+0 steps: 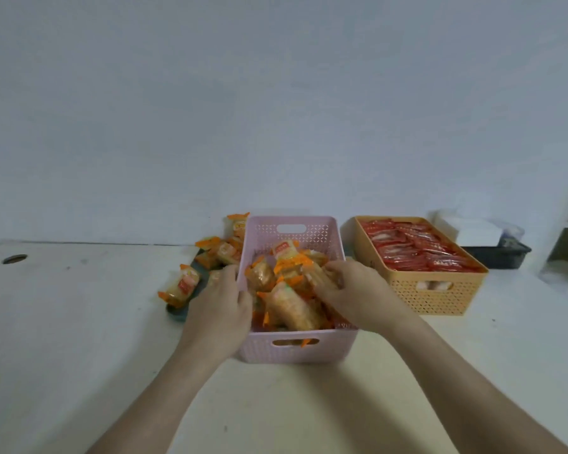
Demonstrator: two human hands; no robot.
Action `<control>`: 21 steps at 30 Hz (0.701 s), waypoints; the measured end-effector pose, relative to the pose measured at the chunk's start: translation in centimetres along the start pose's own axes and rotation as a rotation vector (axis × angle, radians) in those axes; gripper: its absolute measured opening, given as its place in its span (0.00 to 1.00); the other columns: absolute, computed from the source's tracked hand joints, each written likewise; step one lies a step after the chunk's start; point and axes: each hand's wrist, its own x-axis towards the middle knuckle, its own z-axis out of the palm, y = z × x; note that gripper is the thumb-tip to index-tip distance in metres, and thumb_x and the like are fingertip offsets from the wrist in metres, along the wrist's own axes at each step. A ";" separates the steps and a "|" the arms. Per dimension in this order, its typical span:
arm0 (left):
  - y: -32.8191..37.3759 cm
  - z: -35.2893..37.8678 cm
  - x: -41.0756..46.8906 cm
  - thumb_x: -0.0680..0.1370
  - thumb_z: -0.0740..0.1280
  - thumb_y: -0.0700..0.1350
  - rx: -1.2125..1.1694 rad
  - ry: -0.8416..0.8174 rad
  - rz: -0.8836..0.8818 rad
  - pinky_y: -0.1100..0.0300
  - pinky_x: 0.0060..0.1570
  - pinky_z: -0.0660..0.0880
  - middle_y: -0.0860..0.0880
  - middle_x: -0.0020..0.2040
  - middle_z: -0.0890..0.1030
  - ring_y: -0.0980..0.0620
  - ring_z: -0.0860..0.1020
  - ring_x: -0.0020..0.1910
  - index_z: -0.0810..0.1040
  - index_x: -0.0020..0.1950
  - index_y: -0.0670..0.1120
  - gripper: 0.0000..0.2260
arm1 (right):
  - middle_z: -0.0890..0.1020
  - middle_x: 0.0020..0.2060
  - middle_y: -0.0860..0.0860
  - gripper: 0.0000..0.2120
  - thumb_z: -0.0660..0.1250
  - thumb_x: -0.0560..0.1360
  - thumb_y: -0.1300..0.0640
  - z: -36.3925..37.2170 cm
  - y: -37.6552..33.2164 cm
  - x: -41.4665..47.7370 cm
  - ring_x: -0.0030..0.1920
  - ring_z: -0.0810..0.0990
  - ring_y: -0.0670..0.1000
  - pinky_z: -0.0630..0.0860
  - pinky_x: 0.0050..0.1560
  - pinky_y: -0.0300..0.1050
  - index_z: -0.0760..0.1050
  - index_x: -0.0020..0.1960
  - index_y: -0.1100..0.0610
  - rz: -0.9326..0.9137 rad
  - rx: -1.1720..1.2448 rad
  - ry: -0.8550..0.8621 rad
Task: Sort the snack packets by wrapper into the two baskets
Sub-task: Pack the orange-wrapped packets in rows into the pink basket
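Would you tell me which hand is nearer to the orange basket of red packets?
Right. The right hand grips a packet in the pink basket, just left of the orange basket; the left hand is at the pink basket's left wall.

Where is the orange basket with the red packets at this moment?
In the head view the orange basket stands on the right side of the table, just right of the pink basket, with a dark tray behind it to the right.
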 end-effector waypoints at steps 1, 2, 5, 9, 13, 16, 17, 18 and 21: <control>-0.1 0.2 -0.1 0.80 0.58 0.45 0.002 0.011 -0.005 0.51 0.45 0.73 0.47 0.56 0.81 0.43 0.79 0.53 0.69 0.65 0.48 0.14 | 0.75 0.33 0.44 0.10 0.66 0.75 0.46 0.4 0.3 0.0 0.39 0.75 0.50 0.67 0.35 0.43 0.78 0.46 0.53 0.008 0.000 -0.021; 0.3 0.6 -0.2 0.80 0.59 0.45 0.038 0.035 0.021 0.53 0.43 0.72 0.47 0.57 0.80 0.43 0.79 0.52 0.69 0.66 0.47 0.15 | 0.76 0.32 0.45 0.09 0.67 0.73 0.47 0.6 1.0 -0.2 0.37 0.76 0.49 0.64 0.31 0.41 0.78 0.45 0.53 0.022 0.010 -0.026; 0.8 0.7 0.0 0.77 0.60 0.48 0.313 0.248 0.336 0.49 0.42 0.73 0.44 0.51 0.78 0.42 0.76 0.49 0.77 0.57 0.44 0.14 | 0.78 0.35 0.49 0.07 0.67 0.69 0.49 1.0 1.2 0.0 0.39 0.78 0.51 0.64 0.30 0.41 0.79 0.40 0.53 0.019 -0.049 0.001; 3.4 0.1 0.5 0.78 0.52 0.66 0.639 -0.079 0.389 0.49 0.47 0.69 0.51 0.50 0.79 0.46 0.76 0.52 0.74 0.52 0.50 0.22 | 0.76 0.54 0.52 0.12 0.64 0.70 0.49 1.2 1.0 0.0 0.61 0.69 0.57 0.74 0.52 0.50 0.79 0.49 0.53 0.020 -0.267 0.157; 4.4 0.1 2.3 0.73 0.59 0.70 0.504 -0.325 0.273 0.48 0.51 0.69 0.56 0.43 0.79 0.50 0.76 0.44 0.70 0.47 0.53 0.21 | 0.79 0.54 0.54 0.13 0.62 0.74 0.52 1.0 1.1 -0.2 0.62 0.73 0.58 0.74 0.56 0.53 0.76 0.55 0.57 -0.127 -0.151 0.374; 4.6 -0.1 2.9 0.73 0.65 0.63 0.510 -0.278 0.299 0.54 0.41 0.71 0.53 0.37 0.79 0.50 0.77 0.40 0.74 0.44 0.52 0.15 | 0.78 0.52 0.53 0.15 0.59 0.79 0.54 -1.0 0.7 -0.2 0.52 0.77 0.55 0.74 0.49 0.52 0.70 0.64 0.55 -0.222 0.105 0.380; 4.7 -0.1 2.9 0.72 0.65 0.63 0.501 -0.274 0.299 0.54 0.39 0.74 0.53 0.37 0.78 0.50 0.77 0.40 0.74 0.44 0.51 0.16 | 0.78 0.52 0.53 0.16 0.60 0.79 0.54 -1.9 0.6 -0.3 0.51 0.77 0.53 0.74 0.50 0.52 0.68 0.67 0.54 -0.252 0.158 0.338; 4.7 -0.2 2.9 0.71 0.66 0.64 0.470 -0.284 0.290 0.53 0.39 0.76 0.53 0.38 0.77 0.50 0.77 0.40 0.73 0.46 0.51 0.17 | 0.79 0.50 0.51 0.17 0.61 0.79 0.54 -2.8 0.4 -0.3 0.49 0.78 0.51 0.75 0.49 0.51 0.66 0.67 0.53 -0.271 0.205 0.270; 4.4 -0.1 2.9 0.69 0.69 0.66 0.343 -0.340 0.229 0.50 0.43 0.78 0.56 0.41 0.77 0.50 0.78 0.43 0.69 0.53 0.54 0.22 | 0.81 0.45 0.48 0.15 0.68 0.75 0.50 -5.4 0.3 -0.4 0.42 0.79 0.47 0.79 0.43 0.48 0.70 0.60 0.50 -0.231 0.190 0.102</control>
